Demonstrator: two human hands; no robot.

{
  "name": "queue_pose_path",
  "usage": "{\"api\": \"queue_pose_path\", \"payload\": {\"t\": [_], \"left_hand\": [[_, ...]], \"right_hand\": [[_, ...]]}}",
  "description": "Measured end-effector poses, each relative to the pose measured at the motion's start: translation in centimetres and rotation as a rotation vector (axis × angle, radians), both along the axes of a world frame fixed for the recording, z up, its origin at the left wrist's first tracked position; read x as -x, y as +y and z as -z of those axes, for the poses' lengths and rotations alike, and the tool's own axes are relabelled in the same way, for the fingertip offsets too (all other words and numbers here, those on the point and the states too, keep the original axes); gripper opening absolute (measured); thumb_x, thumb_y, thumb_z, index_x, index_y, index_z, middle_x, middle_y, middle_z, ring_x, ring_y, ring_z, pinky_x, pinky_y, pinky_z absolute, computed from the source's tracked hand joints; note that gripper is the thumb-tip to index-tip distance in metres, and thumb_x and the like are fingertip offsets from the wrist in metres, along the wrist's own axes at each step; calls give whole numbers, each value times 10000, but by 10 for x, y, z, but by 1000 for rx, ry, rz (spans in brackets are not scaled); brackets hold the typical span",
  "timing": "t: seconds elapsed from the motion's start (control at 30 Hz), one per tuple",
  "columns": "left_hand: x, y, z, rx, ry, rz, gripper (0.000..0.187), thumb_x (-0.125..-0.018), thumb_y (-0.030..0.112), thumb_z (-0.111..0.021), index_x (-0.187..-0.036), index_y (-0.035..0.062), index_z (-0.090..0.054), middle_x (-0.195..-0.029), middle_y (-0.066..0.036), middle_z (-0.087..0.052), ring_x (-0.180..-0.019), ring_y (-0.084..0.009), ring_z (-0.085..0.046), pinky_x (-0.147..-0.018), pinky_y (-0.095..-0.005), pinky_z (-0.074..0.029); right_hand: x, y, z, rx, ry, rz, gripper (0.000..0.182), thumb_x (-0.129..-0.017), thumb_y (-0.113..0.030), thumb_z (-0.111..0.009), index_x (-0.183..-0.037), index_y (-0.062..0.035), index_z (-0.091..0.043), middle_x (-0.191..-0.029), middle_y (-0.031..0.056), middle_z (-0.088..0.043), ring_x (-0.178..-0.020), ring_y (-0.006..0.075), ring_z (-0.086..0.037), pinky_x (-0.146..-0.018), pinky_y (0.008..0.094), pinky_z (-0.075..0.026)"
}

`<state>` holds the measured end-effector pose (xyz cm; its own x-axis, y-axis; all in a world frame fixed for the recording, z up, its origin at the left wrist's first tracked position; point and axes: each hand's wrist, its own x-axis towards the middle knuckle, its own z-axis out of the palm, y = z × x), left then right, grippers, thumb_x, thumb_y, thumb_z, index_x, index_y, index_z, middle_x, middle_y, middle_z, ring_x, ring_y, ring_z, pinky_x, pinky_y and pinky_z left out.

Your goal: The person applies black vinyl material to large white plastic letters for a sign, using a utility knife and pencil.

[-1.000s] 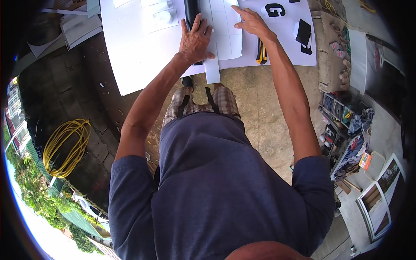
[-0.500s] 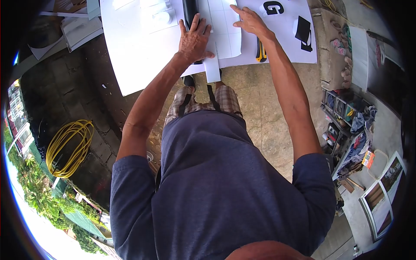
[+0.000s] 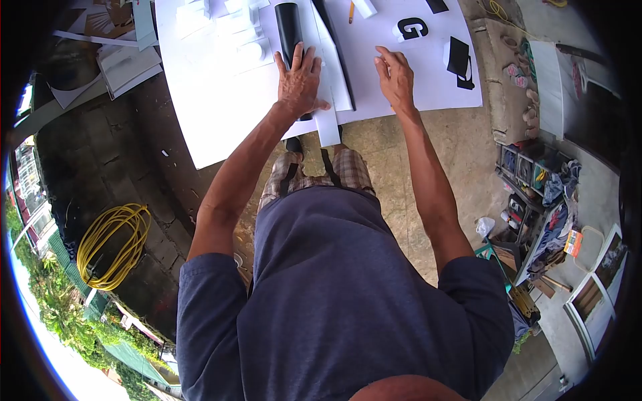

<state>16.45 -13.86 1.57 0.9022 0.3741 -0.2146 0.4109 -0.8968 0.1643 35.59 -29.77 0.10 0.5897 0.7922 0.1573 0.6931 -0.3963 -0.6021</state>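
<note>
My left hand (image 3: pixel 299 83) lies with fingers spread over the lower part of a black roll (image 3: pixel 287 27), pressing it onto the white board. Beside it, a white sheet (image 3: pixel 338 73) with a black strip (image 3: pixel 334 47) along its right edge lies lengthwise. A narrow white strip (image 3: pixel 327 130) pokes out past the board's near edge below that hand. My right hand (image 3: pixel 397 81) is over the board to the right of the sheet, its fingers curled. Whatever is under or inside those fingers is hidden; the yellow and black utility knife is not visible.
The white board (image 3: pixel 221 127) carries a black letter G (image 3: pixel 412 29), black cut pieces (image 3: pixel 459 57), a pencil (image 3: pixel 351 12) and white block-like pieces (image 3: pixel 251 50). A coiled yellow hose (image 3: pixel 114 246) lies at left. Shelves with clutter (image 3: pixel 535 180) stand at right.
My right hand has left the gridded sheet and come back to where the utility knife lay. The sheet now looks narrower, with a black strip along its right side. My left hand stays on the roll.
</note>
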Motion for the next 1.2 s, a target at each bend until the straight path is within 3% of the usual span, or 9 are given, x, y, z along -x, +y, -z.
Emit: {"api": "queue_pose_path", "payload": {"t": [0.17, 0.27, 0.5, 0.57, 0.7, 0.8, 1.03, 1.17, 1.2], "left_hand": [[3, 2, 8, 8, -50, -12, 1190, -506, 616, -922, -1464, 67, -480, -1606, -158, -303, -1552, -398, -75, -1115, -812, -140], [2, 2, 6, 12, -7, -8, 1202, -509, 618, -922, -1476, 68, -466, -1595, -166, -330, -1560, -396, -45, -1127, -808, -113], [1, 3, 1, 11, 3, -22, 1167, -520, 594, -924, -1459, 63, -477, -1583, -165, -349, -1554, -397, -71, -1137, -794, -105], [2, 3, 4, 11, -23, -7, 1160, -509, 594, -925, -1439, 55, -488, -1569, -164, -366, -1551, -396, -84, -1135, -789, -113], [2, 3, 4, 7, -11, 0, 1161, -501, 596, -923, -1429, 48, -489, -1554, -163, -380, -1548, -399, -96, -1132, -789, -113], [7, 4, 11, 1, -96, 22, 1161, -525, 623, -899, -1434, 25, -492, -1538, -162, -400, -1542, -407, -102, -1127, -801, -98], [5, 5, 3, 1, -45, -3, 1204, -531, 615, -896, -1459, -19, -466, -1557, -156, -380, -1544, -389, -116, -1136, -785, -142], [3, 4, 0, 2, -29, -8, 1206, -533, 600, -903, -1451, -46, -462, -1555, -170, -386, -1540, -390, -133, -1136, -784, -130], [3, 4, -1, -2, -22, -10, 1208, -531, 598, -905, -1451, -46, -462, -1552, -175, -386, -1540, -391, -131, -1135, -786, -129]], "right_hand": [[30, -47, 5, 229, -259, 316, 430, -945, -283, -702, -1303, -67, -601, -1101, 166, -586, -1042, 325, -593, -879, 452, -519], [41, -60, 12, 440, -230, 348, 689, -876, -305, -761, -1419, -49, -423, -1196, 219, -497, -1137, 379, -525, -888, 483, -506], [26, -50, 9, 384, -100, 354, 470, -937, -141, -630, -1356, 21, -494, -1098, 210, -577, -949, 317, -628, -814, 436, -549], [47, -34, -51, -13, 764, 361, 364, -963, -75, -521, -1306, 46, -541, -1037, 173, -663, -844, 235, -670, -755, 375, -563], [90, 11, -93, -271, 1084, -46, 382, -959, -54, -492, -1327, 23, -560, -1029, 135, -698, -882, 196, -691, -759, 329, -562], [94, 54, -64, -292, 1282, -77, 404, -957, -88, -536, -1348, 11, -549, -1026, 96, -687, -855, 167, -682, -743, 315, -549], [50, 108, -6, 1, 817, 96, 538, -995, -228, -579, -1495, -55, -481, -1055, 64, -633, -911, 162, -675, -785, 317, -557], [30, 109, 11, 271, 153, 149, 539, -1017, -321, -553, -1471, -41, -476, -1105, 259, -604, -993, 405, -666, -872, 474, -530], [29, 109, 14, 219, 194, 189, 537, -999, -361, -565, -1402, -9, -519, -1137, 309, -584, -1043, 467, -618, -950, 508, -485]]}}
